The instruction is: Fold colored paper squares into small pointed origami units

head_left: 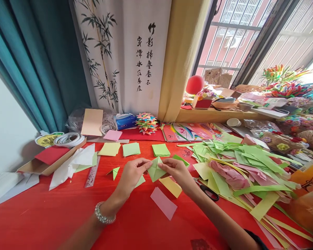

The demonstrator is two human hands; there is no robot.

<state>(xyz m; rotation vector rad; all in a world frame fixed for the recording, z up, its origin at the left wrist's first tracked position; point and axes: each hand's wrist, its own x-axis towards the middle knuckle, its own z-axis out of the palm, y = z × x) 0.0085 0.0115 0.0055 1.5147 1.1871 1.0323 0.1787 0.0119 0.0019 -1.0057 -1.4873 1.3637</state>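
Note:
Between my two hands is a light green square of paper (pixel 155 171) with crease lines, held up over the red table. My left hand (pixel 134 173) pinches its left corner between thumb and fingers. On the opposite side my right hand (pixel 176 170) pinches the right corner. Below the paper lie a pink paper rectangle (pixel 163 203) and a yellow paper piece (pixel 171 186), partly covered by my right hand. A small folded green paper piece (pixel 114 173) sits left of my left hand. Scissors with black handles (pixel 209 193) rest beside my right forearm.
Stacks of yellow (pixel 109 149), pale green (pixel 131 149) and bright green paper (pixel 161 150) stand behind my hands. A heap of paper strips (pixel 240 166) spreads across the right. A clear ruler (pixel 92 172) and a cardboard tray (pixel 47 168) lie left. A colourful folded-paper ornament (pixel 147 123) stands at the back.

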